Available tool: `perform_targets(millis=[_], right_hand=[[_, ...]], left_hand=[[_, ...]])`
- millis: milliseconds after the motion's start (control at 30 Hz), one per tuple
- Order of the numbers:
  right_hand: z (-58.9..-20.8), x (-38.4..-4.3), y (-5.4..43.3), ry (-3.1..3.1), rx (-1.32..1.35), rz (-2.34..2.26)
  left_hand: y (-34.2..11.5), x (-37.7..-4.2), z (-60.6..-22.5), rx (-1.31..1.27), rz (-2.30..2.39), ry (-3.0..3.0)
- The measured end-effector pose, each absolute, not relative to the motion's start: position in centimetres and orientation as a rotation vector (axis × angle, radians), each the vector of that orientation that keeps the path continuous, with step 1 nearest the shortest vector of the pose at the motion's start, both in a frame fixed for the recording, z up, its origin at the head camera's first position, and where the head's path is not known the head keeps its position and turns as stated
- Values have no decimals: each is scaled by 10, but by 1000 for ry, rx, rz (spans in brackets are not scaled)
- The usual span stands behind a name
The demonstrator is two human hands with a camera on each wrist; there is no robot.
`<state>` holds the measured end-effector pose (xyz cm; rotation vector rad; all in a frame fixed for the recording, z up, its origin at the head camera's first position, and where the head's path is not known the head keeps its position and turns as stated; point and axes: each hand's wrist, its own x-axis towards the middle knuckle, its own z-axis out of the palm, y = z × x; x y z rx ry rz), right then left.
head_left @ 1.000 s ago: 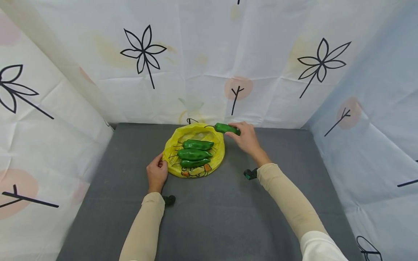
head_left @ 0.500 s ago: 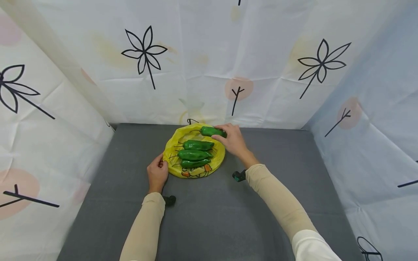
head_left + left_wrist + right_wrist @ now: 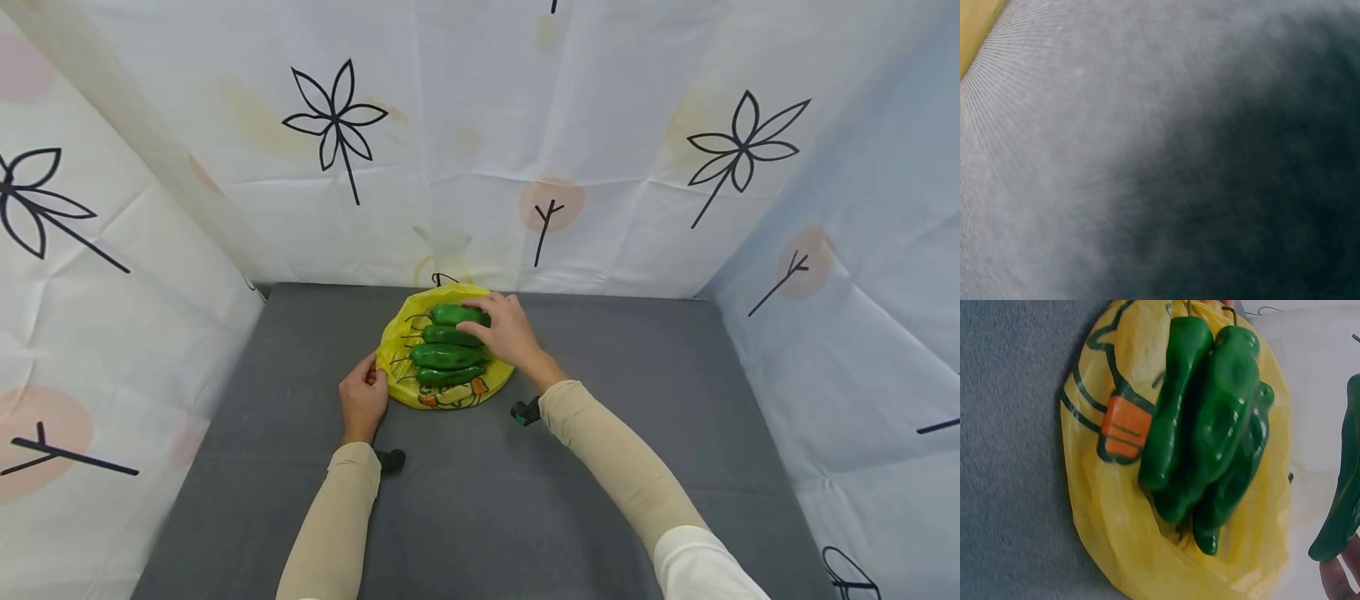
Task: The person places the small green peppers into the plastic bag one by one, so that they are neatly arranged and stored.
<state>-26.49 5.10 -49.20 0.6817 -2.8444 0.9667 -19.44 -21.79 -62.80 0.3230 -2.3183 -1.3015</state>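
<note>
A yellow plastic bag [image 3: 497, 381] with a printed drawing lies spread in a round shape at the back of the table. Three green peppers [image 3: 447, 357] lie side by side on it, stems to the left. My left hand [image 3: 363, 403] pinches the bag's left edge. Between thumb and fingers, my right hand [image 3: 512, 333] holds another green pepper [image 3: 453, 314] by its tip end, over the far part of the bag. In the right wrist view this held pepper [image 3: 1345, 478] is partly cut off at the right edge, apart from the peppers on the bag.
The grey table [image 3: 480, 500] meets a patterned white cloth wall [image 3: 480, 225] right behind the bag. More cloth hangs at both sides. A dark wrist camera [image 3: 527, 412] sticks out from the right wrist. The left wrist view is mostly a blur.
My right hand has carried its pepper leftward and slightly nearer, from beyond the bag's right rim to beside the other peppers. The left hand stays at the bag's edge.
</note>
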Motion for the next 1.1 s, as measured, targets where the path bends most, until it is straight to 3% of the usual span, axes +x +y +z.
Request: perform_targets(millis=[1100], right_hand=[[-531, -256, 25, -2907, 670, 1052]], left_hand=[[-218, -194, -629, 322, -1345, -2309]])
